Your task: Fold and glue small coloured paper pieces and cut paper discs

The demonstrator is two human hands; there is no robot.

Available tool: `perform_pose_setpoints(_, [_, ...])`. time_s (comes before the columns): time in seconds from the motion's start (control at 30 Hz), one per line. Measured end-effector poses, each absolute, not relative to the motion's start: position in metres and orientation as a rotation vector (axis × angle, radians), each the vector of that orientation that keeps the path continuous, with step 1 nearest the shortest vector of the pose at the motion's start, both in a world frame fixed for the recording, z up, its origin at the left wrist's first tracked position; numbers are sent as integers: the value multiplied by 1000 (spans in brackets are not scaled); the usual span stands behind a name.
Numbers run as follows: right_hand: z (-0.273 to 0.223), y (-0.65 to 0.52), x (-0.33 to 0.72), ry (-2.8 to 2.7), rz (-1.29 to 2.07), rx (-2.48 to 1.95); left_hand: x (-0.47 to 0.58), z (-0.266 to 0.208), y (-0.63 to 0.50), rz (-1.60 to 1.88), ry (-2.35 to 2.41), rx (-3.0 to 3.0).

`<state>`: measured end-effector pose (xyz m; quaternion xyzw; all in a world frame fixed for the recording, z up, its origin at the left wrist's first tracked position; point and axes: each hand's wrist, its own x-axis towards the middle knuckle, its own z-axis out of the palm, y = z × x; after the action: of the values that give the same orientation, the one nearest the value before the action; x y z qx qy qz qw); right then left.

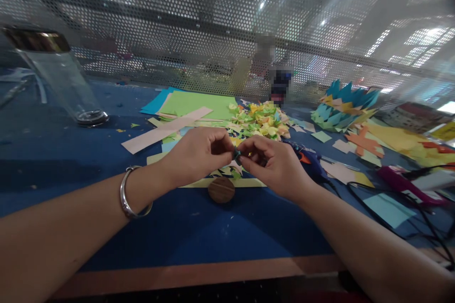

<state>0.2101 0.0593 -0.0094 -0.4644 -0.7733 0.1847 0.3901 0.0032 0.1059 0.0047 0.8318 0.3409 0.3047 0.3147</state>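
Observation:
In the middle of the head view, my left hand (201,157) and my right hand (272,163) meet with fingertips pinched on a small blue-green folded paper piece (236,153). Most of that piece is hidden by the fingers. Just below it lies a round wooden disc (221,190) on the blue tabletop. Pale yellow paper (199,183) and green paper scraps lie under and behind both hands. Beyond the fingers is a heap of small folded paper pieces (265,120), mostly yellow and green. A dark blue glue gun (313,163) with an orange part lies beside my right hand.
Green paper sheets (199,104) and a pale strip (167,130) lie at the back left. A lidded glass jar (67,75) stands at far left. At right are a spiky paper construction (346,104), a purple power strip (405,184) and cables. Perforated metal panel (213,33) closes the back.

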Motion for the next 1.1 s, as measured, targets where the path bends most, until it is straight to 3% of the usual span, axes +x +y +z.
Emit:
perform_pose_setpoints(0.27, [-8, 57, 209, -1982, 325, -1140, 5, 8, 102, 903, 901, 2006])
perform_pose_setpoints(1.1, [-12, 61, 208, -1998, 110, -1061, 8, 11, 89, 1015, 1014, 2351])
